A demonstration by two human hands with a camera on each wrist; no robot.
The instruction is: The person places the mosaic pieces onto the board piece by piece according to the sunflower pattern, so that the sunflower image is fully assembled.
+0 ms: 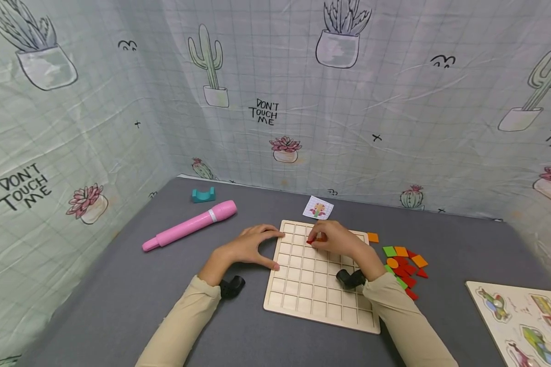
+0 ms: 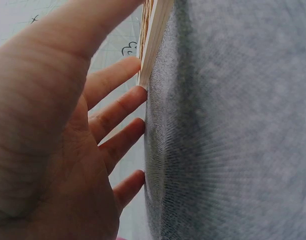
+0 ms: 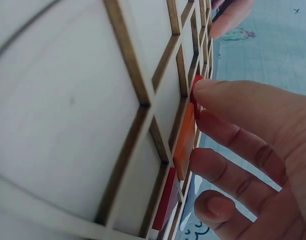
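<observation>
A pale wooden grid board (image 1: 298, 285) lies on the grey table with its square cells facing up. My left hand (image 1: 248, 244) steadies its left edge, thumb and fingers spread; in the left wrist view the fingertips (image 2: 138, 92) meet the board's side and the table. Over the upper cells my right hand (image 1: 337, 239) pinches a small red tile (image 3: 196, 92) between thumb and index finger. Right beside it, an orange tile (image 3: 184, 142) sits in a cell, followed by another red tile (image 3: 166, 200). In the head view the right hand hides most of these.
Several loose red, orange and green tiles (image 1: 408, 270) lie right of the board. A small picture card (image 1: 318, 208) is behind it. To the left are a pink stick-like object (image 1: 188, 229) and a teal holder (image 1: 203, 194). A picture puzzle board (image 1: 509, 326) lies at far right.
</observation>
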